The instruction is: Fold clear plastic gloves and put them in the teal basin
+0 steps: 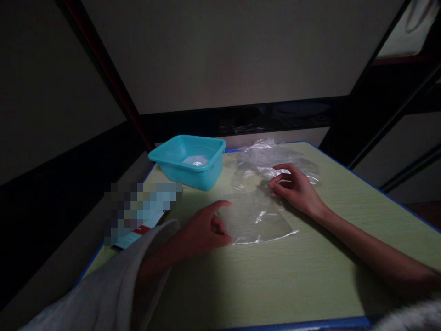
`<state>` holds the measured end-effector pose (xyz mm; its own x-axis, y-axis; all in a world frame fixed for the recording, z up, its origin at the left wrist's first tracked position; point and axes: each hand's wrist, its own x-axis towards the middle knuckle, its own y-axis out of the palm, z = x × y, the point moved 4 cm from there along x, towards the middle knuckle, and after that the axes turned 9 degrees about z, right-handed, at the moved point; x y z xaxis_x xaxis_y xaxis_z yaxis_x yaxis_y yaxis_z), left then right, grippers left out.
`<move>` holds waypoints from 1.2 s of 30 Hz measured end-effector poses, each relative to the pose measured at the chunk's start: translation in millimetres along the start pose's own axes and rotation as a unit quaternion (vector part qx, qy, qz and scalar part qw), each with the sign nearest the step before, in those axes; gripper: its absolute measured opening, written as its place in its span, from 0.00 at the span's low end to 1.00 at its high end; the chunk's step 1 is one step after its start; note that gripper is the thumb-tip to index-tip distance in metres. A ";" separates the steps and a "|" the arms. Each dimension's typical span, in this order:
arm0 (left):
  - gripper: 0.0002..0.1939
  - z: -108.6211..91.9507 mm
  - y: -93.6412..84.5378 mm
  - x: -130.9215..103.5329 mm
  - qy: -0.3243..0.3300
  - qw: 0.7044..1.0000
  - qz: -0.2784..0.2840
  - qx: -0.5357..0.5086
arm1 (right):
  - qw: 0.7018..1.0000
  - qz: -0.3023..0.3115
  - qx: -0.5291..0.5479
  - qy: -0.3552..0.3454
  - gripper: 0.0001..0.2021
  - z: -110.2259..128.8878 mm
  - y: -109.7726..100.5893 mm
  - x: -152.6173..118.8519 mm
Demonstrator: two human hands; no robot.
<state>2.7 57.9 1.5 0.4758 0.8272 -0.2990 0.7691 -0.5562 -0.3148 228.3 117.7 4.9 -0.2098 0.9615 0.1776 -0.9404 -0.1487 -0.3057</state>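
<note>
Had the bag [260, 223] on the surface [275, 285], just right of the left hand [205, 230] and short of the right hand [299, 189]. Spread the left wide; curled the right, unable to tell its grip.

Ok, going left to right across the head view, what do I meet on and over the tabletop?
Flat light-blue object, partly blurred out → turquoise tub → near part of the clear plastic → right hand.
</note>
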 end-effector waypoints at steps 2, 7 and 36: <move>0.36 -2.9 -3.0 0.4 0.000 1.000 -0.013 -0.015 | 1.000 0.012 0.005 0.000 0.23 0.3 0.8 0.7; 0.33 -0.2 -15.5 6.9 0.002 0.996 -0.085 -0.018 | 0.998 0.058 -0.017 -0.015 0.23 1.0 5.1 -0.5; 0.29 1.7 -27.0 22.0 0.046 0.969 -0.239 0.050 | 0.997 0.080 -0.010 -0.016 0.20 -6.8 7.7 -1.1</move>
<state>-8.3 91.0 1.9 0.1146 0.9932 -0.0179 0.8681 -0.1089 -0.4843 223.2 117.0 -3.9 -0.3657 0.9178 0.1549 -0.8888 -0.2949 -0.3509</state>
